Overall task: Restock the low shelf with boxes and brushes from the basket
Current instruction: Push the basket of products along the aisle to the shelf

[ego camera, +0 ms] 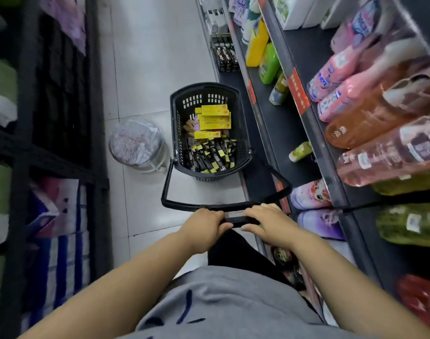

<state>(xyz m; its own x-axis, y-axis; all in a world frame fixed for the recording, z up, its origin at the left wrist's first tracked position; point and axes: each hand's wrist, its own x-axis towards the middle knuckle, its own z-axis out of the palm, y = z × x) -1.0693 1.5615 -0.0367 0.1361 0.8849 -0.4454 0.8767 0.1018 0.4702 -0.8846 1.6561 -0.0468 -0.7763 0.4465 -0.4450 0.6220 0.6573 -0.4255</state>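
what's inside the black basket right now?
The basket holds yellow boxes stacked at the far end, small black-and-yellow boxes piled at the near end, and tan brushes beside the yellow stack. Anything beneath these layers is covered.

- Floor (148, 57): pale grey tiles, narrow aisle.
- Right: dark tiered shelving (304, 133) with red price labels (299, 91), bottles in pink, orange, green, yellow.
- Left: dark rack (62, 99) of folded textiles.
- Clear bin (138, 145), bag-lined, on floor.
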